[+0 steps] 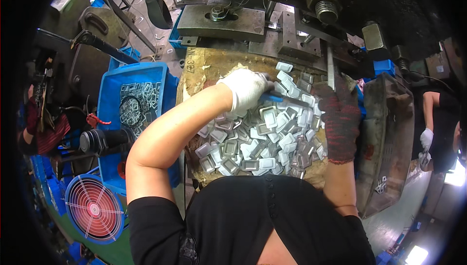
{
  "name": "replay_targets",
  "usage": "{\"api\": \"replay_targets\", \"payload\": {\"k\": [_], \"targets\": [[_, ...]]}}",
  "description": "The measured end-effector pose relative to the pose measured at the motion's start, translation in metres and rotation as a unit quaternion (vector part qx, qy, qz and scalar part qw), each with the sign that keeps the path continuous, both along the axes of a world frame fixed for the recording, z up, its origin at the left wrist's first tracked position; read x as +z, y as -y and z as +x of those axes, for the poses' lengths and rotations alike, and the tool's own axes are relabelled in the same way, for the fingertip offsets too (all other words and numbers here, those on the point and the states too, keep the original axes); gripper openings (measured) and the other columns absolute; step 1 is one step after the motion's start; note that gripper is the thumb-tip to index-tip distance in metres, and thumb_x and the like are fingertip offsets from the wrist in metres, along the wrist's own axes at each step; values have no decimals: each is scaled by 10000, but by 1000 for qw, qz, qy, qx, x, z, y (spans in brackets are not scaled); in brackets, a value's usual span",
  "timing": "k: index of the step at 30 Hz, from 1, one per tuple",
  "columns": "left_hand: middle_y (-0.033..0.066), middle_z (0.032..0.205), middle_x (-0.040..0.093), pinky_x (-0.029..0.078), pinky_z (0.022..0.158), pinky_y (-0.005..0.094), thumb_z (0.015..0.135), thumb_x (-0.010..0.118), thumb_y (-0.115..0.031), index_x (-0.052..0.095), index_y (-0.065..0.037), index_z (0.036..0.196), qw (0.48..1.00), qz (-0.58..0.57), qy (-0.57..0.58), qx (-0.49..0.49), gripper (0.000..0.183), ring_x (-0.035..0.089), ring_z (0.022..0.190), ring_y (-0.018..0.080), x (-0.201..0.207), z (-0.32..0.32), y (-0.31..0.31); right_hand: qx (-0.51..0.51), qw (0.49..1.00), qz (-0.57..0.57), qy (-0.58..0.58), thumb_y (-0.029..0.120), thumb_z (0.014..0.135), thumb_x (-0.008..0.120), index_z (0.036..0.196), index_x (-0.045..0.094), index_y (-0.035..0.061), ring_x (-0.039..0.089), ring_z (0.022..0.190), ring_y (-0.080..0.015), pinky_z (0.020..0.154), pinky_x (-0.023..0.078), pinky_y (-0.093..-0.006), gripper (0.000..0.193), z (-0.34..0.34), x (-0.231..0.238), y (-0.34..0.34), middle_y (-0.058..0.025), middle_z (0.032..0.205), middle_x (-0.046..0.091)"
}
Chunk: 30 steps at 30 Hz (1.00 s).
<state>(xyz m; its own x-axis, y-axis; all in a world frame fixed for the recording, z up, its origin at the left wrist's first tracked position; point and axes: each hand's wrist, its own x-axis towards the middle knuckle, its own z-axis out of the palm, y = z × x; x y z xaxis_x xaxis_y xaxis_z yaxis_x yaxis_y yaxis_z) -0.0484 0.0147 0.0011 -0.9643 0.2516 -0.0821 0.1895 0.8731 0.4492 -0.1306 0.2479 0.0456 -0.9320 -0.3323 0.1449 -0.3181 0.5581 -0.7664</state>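
My left hand [247, 89], in a white glove with dark fingertips, is closed on a slim blue-handled tool [273, 98]. The tool's flat dark end points right, over a heap of small rectangular metal pieces [268, 119] with raised rims. My right hand [339, 124] wears a dark red and black glove. It is at the right edge of the heap, beside the press. A ribbed metal rod [331, 68] meets its fingers; whether they grip it is hidden. The pieces lie on a worn, yellowish board [197, 68] under the press's metal blocks [221, 24].
Left of the board stands a blue bin [104, 104] holding thin metal frames. Below it is a round fan [94, 209]. A dark metal bin [389, 138] stands at right. Large bolts [325, 5] hang overhead. Other people [430, 124] are at both sides.
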Motion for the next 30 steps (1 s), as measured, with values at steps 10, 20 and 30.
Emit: {"api": "replay_targets", "payload": {"k": [10,20,30], "targets": [[133,884,652,520,755,429,775,693,-229,629,-84,1002,995,-46,-39,77,276,651,864,346,-8,17,-10,-68,989,-37,129,154,909,640,1278,597,78,606,724,-72,556,466,-227,379,37,19,-37,-40,986,634],[58,775,690,483,555,258,851,714,-195,668,23,945,731,547,32,405,242,610,595,111,-11,36,6,28,956,-65,285,127,930,627,1329,554,30,614,706,-79,589,495,-231,417,92,31,-39,-59,946,683],[83,779,686,497,625,269,854,703,-177,659,48,915,691,586,5,423,237,627,656,123,-2,41,-4,94,948,-47,302,123,939,625,1342,546,38,608,741,-78,631,509,-243,420,99,28,-30,-71,932,680]]}}
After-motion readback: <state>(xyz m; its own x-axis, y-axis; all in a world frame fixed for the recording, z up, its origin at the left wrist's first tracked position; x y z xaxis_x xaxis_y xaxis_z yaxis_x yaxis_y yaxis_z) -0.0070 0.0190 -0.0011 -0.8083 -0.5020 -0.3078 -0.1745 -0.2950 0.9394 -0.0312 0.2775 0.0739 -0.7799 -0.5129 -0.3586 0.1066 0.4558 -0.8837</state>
